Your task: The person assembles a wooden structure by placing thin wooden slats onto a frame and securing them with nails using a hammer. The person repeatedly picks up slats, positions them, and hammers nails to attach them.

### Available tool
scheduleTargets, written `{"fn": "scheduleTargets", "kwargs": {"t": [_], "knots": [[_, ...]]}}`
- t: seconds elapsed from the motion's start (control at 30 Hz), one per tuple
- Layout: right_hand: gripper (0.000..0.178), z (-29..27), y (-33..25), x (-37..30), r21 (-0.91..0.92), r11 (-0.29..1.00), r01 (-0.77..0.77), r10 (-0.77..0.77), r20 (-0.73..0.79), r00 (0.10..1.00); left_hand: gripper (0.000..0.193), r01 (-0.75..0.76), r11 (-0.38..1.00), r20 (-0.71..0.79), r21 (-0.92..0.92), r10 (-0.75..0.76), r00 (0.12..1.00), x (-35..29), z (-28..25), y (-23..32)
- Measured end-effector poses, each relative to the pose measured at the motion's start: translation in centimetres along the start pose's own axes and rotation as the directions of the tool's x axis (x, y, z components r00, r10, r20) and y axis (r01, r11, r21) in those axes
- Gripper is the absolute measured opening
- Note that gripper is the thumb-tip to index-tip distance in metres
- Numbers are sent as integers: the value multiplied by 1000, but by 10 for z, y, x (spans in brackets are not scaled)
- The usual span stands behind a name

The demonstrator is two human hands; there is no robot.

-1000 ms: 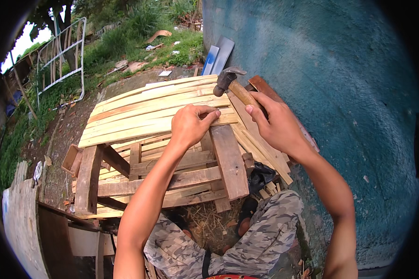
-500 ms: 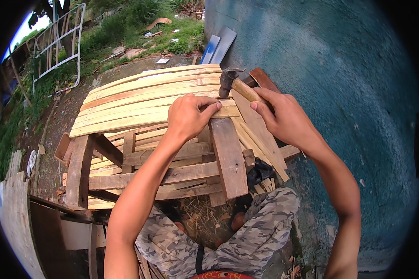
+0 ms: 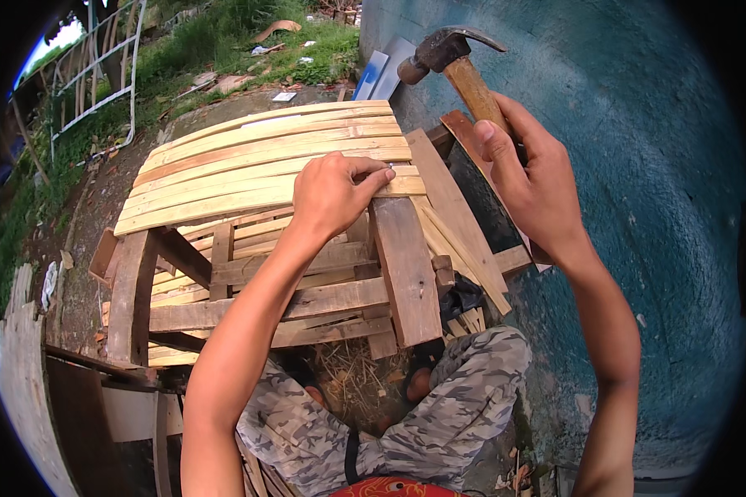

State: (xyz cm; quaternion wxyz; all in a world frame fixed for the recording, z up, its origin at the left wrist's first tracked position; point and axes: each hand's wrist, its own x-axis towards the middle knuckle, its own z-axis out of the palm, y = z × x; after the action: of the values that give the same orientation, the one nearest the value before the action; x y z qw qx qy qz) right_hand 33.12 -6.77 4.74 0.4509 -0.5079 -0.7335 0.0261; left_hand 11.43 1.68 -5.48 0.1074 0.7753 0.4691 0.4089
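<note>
My right hand [image 3: 532,170] grips a claw hammer [image 3: 464,70] by its wooden handle. The dark metal head is raised above the right end of the slats, well apart from the wood. My left hand [image 3: 336,190] rests on the nearest pale wooden slat [image 3: 408,184], thumb and forefinger pinched at its right end. Whatever sits in that pinch is too small to make out. Under the slat's end stands a weathered wooden leg [image 3: 406,273]. Several pale slats [image 3: 257,157] lie side by side across the top of the wooden frame.
A rough blue-green wall [image 3: 655,207] rises close on my right. Loose strips [image 3: 464,261] and a wide board [image 3: 452,199] lean beside the frame. More slats lie beneath it. A weathered panel [image 3: 25,398] stands at the lower left; a white metal frame [image 3: 99,91] is in the grass.
The hammer has gone up and slightly right, away from the slat's end, with my right hand lifting and turning its head higher. My left hand keeps its pinch at the same slat end.
</note>
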Motion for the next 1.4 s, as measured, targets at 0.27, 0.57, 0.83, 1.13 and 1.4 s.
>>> {"fn": "scheduleTargets", "kwargs": {"t": [0.27, 0.57, 0.83, 1.13, 1.4], "knots": [[31, 6, 8, -8, -106, 993, -50, 75, 250, 965, 24, 18, 1000, 18, 24, -18, 1000, -1, -1, 0], [33, 4, 4, -4, -96, 995, 26, -16, 103, 995, 25, -16, 999, 14, 38, 16, 1000, -1, 2, -6], [30, 4, 3, -8, -223, 975, -18, 105, 385, 917, 26, 8, 999, 22, 46, -9, 1000, -3, 0, -2], [34, 6, -3, -6, -194, 980, -51, 109, 301, 947, 26, 16, 1000, 31, 27, -17, 999, -1, 0, -5], [33, 6, 1, -5, -192, 981, 27, 52, 396, 917, 31, 27, 994, 57, 104, -33, 998, -4, -4, -1]]}}
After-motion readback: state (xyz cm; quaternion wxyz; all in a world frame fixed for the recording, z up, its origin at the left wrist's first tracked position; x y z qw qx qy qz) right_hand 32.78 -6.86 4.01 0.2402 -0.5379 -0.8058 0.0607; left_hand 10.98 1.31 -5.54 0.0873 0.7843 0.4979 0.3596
